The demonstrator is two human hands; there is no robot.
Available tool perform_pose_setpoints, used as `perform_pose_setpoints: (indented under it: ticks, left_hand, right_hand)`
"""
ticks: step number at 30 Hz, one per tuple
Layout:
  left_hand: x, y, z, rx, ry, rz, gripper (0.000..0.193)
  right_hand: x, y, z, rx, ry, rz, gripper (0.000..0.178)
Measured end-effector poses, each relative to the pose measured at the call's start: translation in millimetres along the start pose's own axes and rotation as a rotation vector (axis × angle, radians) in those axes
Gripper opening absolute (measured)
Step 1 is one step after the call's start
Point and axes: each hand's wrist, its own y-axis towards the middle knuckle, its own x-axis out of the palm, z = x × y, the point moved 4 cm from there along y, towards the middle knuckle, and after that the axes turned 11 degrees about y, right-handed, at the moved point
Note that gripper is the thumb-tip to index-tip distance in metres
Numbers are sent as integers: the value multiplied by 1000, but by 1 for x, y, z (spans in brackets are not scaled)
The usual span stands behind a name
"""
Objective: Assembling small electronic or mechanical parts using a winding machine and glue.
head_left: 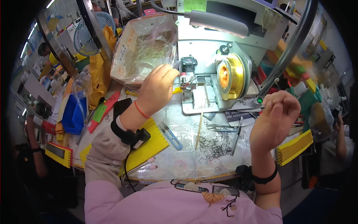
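Note:
My left hand, with a red band at its wrist, is raised beside a small bench machine. Its fingers are closed together, and whatever they hold is hidden. On the machine's right side stands a spool of shiny yellow line. My right hand is lifted to the right of the machine, fingers curled in and closed; no held thing can be made out there. Between the hands, on the table, lies a loose pile of small dark hooks. A thin wooden stick lies left of the pile.
Blue-handled snips, pliers and a slim knife-like tool lie nearby. A plastic-lined box holds tangled yellowish strands. A lamp hangs over the machine. Blue bin and metal posts flank the table.

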Motion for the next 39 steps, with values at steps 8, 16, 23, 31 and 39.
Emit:
perform_pose_setpoints:
  ticks: [8, 16, 23, 31, 39]
  left_hand:
    - [-8, 1, 1, 88, -176, 100, 16]
    - [4, -1, -11, 2, -161, 40, 16]
    - [8, -4, -12, -26, -224, -4, 13]
    - [22, -12, -17, 34, -321, -166, 7]
    - [34, -19, -18, -244, -364, -172, 11]
  right_hand:
    - [44, -34, -37, -255, -37, -629, 33]
    - [53, -40, -27, -91, -55, -751, 31]
    - [60, -56, 4, 240, -331, -918, 31]
    - [54, -67, 78, 1145, 63, -376, 62]
    - [53, -58, 129, 989, 213, -78, 22]
